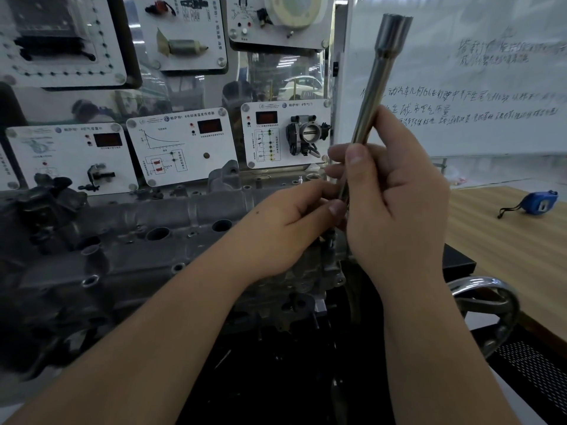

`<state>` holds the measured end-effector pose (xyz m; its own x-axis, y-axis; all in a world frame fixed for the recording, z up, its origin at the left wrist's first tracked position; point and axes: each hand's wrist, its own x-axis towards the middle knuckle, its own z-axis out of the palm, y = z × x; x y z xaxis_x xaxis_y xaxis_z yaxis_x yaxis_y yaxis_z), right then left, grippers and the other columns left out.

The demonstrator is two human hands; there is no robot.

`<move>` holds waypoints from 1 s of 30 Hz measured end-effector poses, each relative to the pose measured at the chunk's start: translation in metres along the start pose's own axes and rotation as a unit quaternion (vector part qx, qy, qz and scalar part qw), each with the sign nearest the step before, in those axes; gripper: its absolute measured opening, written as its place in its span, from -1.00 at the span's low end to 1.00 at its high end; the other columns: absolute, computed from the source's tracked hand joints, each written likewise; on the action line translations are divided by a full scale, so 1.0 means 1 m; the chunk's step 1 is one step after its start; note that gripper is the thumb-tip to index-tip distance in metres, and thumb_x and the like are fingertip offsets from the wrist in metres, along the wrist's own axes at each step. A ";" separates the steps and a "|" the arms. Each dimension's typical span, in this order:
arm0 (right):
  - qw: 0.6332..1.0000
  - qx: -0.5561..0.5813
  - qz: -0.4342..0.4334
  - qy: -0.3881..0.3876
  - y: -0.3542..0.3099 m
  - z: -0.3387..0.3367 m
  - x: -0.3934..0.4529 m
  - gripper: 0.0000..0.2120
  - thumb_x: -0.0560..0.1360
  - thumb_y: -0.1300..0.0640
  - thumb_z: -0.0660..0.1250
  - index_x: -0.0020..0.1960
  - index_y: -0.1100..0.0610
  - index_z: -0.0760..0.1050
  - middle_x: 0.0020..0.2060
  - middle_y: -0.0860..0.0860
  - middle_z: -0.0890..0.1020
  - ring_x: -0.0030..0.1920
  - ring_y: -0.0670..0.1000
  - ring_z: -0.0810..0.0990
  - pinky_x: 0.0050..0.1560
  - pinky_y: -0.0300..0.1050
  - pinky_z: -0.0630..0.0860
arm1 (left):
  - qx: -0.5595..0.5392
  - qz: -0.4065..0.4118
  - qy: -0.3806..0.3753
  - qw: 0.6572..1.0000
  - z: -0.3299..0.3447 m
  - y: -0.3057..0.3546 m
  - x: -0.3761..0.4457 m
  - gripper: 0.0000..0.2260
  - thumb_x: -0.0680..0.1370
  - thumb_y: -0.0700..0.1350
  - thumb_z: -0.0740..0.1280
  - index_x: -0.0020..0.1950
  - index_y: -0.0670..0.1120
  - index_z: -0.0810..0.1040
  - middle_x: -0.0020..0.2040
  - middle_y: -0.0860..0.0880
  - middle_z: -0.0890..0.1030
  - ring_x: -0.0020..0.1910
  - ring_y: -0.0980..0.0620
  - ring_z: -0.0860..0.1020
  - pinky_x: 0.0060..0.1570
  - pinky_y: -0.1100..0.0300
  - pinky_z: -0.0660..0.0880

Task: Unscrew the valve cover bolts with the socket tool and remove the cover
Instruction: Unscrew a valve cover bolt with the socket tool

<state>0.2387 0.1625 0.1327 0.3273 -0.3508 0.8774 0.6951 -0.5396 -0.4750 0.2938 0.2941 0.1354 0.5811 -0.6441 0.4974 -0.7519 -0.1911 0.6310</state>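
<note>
1. Gripping the long socket tool (372, 96) near its lower end, the right hand (389, 194) held it upright, flared socket end uppermost (before the whiteboard (491, 87)).
2. The left hand (285, 222) pinched the tool's bottom tip, fingers curled, touching the right hand.
3. The valve cover (159, 222) lay just below and left of both hands.
4. A blue tape measure (538, 204) rested on the bench (506, 240).

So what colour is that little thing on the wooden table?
Blue tape measure, seen in the head view.

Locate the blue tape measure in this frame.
In the head view the blue tape measure lies at the far right on the wooden table, below the whiteboard, right of both hands.
</note>
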 end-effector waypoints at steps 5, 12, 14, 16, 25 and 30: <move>1.000 -0.003 -0.002 -0.014 -0.002 0.002 -0.001 -0.67 0.62 0.01 0.32 0.32 0.15 0.55 -0.06 -0.12 0.67 -0.12 -0.06 0.67 -0.15 -0.05 0.64 | 0.006 -0.005 -0.001 1.000 0.002 0.001 0.002 -0.80 0.69 0.01 0.26 0.27 0.03 0.56 0.07 -0.09 0.69 0.05 -0.20 0.66 0.04 -0.23 0.59; 1.000 -0.018 -0.005 0.019 -0.001 0.001 -0.001 -0.74 0.63 0.12 0.29 0.29 0.11 0.60 -0.10 -0.19 0.66 -0.06 -0.11 0.69 -0.04 -0.01 0.65 | -0.019 -0.006 0.013 1.000 0.005 0.001 0.001 -0.77 0.59 0.09 0.27 0.13 0.01 0.55 -0.07 -0.13 0.67 -0.09 -0.26 0.63 -0.07 -0.25 0.57; 1.000 -0.005 0.000 0.012 -0.001 0.001 -0.002 -0.68 0.64 0.12 0.26 0.36 0.11 0.55 -0.05 -0.17 0.68 -0.02 -0.12 0.69 -0.03 -0.03 0.66 | -0.024 -0.004 0.009 1.000 0.003 0.001 0.001 -0.83 0.61 0.08 0.25 0.12 0.08 0.57 -0.06 -0.06 0.69 -0.09 -0.17 0.65 -0.04 -0.15 0.57; 1.000 0.007 0.008 0.007 -0.001 0.002 -0.003 -0.62 0.64 0.10 0.23 0.44 0.09 0.47 -0.01 -0.14 0.70 0.00 -0.13 0.70 -0.04 -0.05 0.66 | -0.024 -0.008 0.005 1.000 0.002 0.001 0.000 -0.82 0.64 0.06 0.21 0.15 0.10 0.57 -0.03 0.01 0.70 -0.06 -0.06 0.66 0.00 -0.05 0.57; 1.000 0.022 0.011 -0.013 -0.002 0.002 -0.002 -0.72 0.63 0.11 0.29 0.31 0.11 0.56 -0.07 -0.15 0.68 -0.08 -0.09 0.68 -0.11 -0.10 0.64 | -0.019 -0.014 -0.002 1.000 0.003 0.000 0.002 -0.70 0.63 0.04 0.28 0.34 0.02 0.52 0.14 -0.20 0.66 0.12 -0.31 0.62 0.09 -0.30 0.57; 1.000 -0.019 0.007 -0.002 -0.001 0.000 -0.002 -0.74 0.65 0.09 0.28 0.24 0.18 0.62 -0.15 -0.16 0.67 -0.19 -0.16 0.64 -0.15 -0.27 0.53 | -0.008 -0.017 0.014 1.000 0.003 -0.001 0.001 -0.78 0.60 0.09 0.28 0.18 0.06 0.57 -0.10 -0.03 0.68 -0.22 -0.08 0.62 -0.19 -0.03 0.63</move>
<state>0.2371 0.1636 0.1313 0.3396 -0.3558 0.8707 0.6660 -0.5627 -0.4897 0.2942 0.2916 0.1335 0.6143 -0.6167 0.4922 -0.7270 -0.1998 0.6569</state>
